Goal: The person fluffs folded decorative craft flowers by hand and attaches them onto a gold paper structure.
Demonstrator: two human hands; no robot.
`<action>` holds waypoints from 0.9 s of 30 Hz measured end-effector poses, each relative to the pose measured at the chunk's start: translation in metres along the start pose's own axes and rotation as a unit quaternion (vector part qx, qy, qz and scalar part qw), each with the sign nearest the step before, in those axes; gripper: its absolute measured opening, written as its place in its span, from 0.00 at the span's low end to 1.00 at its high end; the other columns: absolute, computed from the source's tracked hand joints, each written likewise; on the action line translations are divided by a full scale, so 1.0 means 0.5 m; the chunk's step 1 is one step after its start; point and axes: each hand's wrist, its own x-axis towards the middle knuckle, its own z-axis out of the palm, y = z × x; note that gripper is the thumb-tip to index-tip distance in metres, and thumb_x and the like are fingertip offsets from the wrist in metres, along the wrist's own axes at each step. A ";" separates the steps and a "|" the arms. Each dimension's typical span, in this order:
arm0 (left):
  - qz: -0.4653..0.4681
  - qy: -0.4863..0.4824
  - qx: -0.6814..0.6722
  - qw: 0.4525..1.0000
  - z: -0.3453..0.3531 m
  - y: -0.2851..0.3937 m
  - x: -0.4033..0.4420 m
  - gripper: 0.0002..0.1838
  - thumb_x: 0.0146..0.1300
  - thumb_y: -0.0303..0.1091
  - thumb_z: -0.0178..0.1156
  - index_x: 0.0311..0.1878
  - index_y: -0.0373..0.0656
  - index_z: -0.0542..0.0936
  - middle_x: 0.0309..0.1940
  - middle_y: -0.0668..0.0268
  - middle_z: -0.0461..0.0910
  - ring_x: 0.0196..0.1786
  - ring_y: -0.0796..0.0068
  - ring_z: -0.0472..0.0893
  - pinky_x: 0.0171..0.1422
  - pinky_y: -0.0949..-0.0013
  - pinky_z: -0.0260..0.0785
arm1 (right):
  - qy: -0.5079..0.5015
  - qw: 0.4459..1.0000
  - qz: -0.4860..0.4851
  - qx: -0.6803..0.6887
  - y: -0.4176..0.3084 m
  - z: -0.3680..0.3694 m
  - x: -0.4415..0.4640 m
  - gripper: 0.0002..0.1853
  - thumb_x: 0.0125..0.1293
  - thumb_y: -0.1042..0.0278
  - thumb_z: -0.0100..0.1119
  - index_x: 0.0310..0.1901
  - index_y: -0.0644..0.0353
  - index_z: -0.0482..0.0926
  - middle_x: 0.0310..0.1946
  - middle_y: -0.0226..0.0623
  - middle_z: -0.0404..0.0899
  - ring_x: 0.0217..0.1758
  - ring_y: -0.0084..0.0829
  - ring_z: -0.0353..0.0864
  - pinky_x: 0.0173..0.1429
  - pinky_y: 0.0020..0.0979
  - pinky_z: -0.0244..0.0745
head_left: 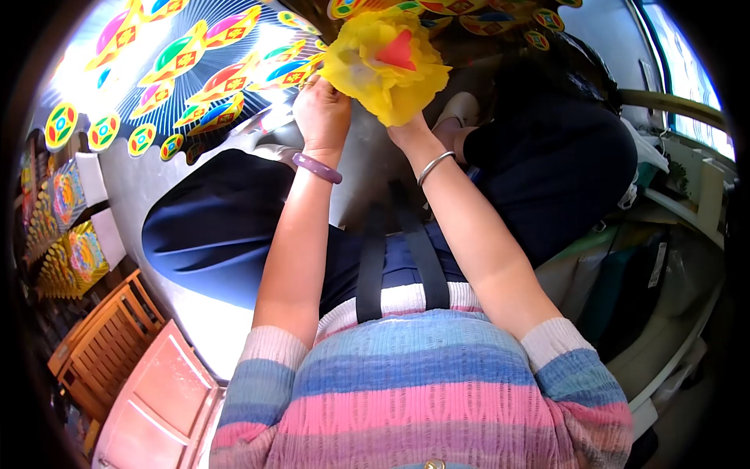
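A ruffled yellow flower [383,86], apparently of thin paper or cloth, is raised in front of me, with a pinkish-red piece [398,51] at its centre. My left hand [323,109] is closed at the flower's left edge; what its fingers grip is hidden. A purple bangle [317,168] circles that wrist. Behind the flower's lower side is my right hand [404,131], its fingers covered by the petals. A silver bangle [435,167] is on the right wrist. Just past my left hand hangs a dark pleated sheet [191,74] bearing colourful lantern-like shapes.
My spread knees in dark trousers flank the grey floor [129,191]. Left of me are bright patterned packages [82,258], a wooden slatted chair [113,336] and a pink panel [160,399]. To the right stands a pale frame [709,199] with bags around it.
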 end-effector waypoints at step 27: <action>-0.272 0.135 -0.343 0.889 0.051 -0.006 -0.021 0.04 0.50 0.28 0.62 0.30 0.43 0.83 0.25 0.62 0.82 0.28 0.69 0.82 0.34 0.70 0.73 | 0.056 0.775 -0.221 -0.590 0.028 -0.033 0.023 0.12 0.65 0.71 0.55 0.46 0.68 0.74 0.37 0.35 0.79 0.34 0.24 0.80 0.41 0.25 0.75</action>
